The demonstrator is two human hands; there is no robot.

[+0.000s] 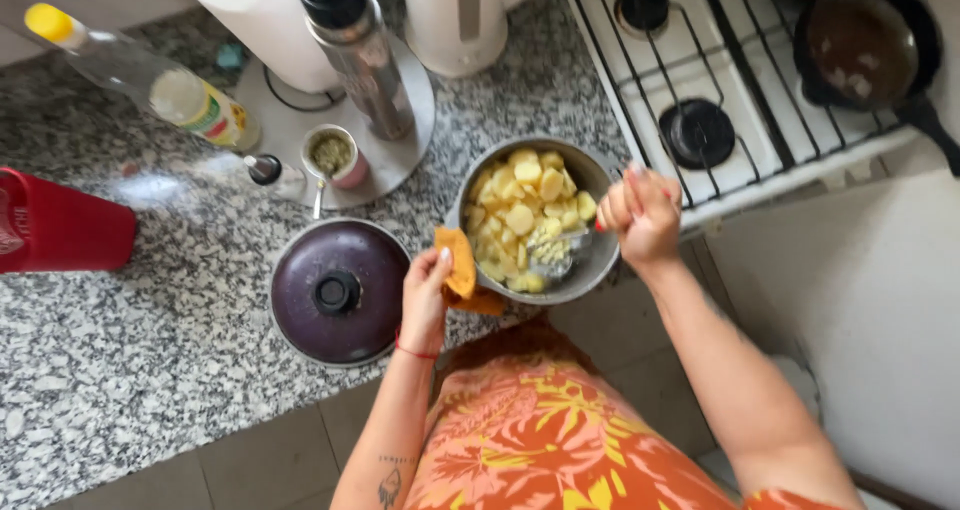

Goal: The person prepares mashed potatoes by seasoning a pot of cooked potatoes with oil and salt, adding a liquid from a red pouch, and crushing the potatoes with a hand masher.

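A metal pot (590, 175) filled with pale yellow boiled potato chunks (520, 210) is set on the speckled granite counter (150, 340), just beside the white gas stove (700, 70); its near rim is gripped through a folded orange cloth (460, 265) by the left hand (425, 295), whose fingers are closed on the cloth; the right hand (642, 215) is held over the pot's right rim with fingers curled shut around the handle of a metal masher (558, 253), whose head is pressed into the potatoes; a dark purple lid (338, 290) lies flat on the counter just left of the pot; behind it a paper towel roll (262, 25), a steel thermos (355, 50) and an oil bottle (150, 80) are seen; a dark frying pan (865, 45) is set on the stove.
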